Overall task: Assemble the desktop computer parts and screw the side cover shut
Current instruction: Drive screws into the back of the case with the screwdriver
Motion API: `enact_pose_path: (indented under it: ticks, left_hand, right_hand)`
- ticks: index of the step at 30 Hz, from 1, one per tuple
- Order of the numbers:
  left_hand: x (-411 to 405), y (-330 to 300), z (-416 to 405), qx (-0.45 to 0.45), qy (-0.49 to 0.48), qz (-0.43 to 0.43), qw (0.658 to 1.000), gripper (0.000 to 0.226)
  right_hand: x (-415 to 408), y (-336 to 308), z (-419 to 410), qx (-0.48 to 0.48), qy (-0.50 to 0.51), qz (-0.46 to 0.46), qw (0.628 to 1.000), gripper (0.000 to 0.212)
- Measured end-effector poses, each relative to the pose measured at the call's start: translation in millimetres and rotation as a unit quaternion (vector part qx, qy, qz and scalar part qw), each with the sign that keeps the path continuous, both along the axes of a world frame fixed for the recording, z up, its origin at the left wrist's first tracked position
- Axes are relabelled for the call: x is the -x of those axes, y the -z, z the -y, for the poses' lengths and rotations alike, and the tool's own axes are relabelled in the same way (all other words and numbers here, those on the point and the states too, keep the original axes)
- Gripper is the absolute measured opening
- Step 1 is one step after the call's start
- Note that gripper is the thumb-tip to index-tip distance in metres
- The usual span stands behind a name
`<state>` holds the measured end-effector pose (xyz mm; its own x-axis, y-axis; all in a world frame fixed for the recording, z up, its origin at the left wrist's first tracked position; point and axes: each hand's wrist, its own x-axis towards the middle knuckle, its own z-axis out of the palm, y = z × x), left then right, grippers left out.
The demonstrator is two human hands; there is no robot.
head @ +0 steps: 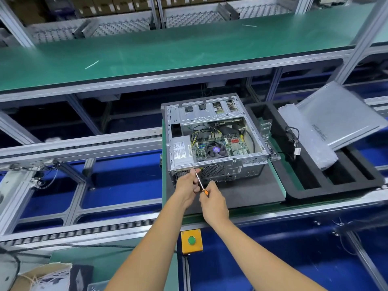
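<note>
At the case [218,173] rear, right hand [213,203] fingers curl round the screwdriver [200,182]; left hand [186,185] fingers pinch its shaft.

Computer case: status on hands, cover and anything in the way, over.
Right hand grips screwdriver; left hand steadies its shaft at computer case rear edge. Case open; side cover off, propped to the right. Nothing blocking.

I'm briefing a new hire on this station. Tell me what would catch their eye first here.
The open computer case at centre, lying on its side with motherboard and fan exposed. At its near edge both hands work a screwdriver: the left hand steadies the shaft near the tip, the right hand grips the orange handle. To the right, the grey side cover leans over a black foam tray, not yet fitted.
</note>
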<state>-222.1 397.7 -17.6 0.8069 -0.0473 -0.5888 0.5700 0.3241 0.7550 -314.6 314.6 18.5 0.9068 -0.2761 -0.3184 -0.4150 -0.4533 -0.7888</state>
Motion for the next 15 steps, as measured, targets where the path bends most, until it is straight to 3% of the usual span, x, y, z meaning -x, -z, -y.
enact_pose_path:
  ticks: [15]
  left_hand:
    - [6,-4,0,0.011,-0.016,0.016,1.000,0.034]
  right_hand:
    - [2,12,-2,0.158,-0.003,0.040,0.987,0.021]
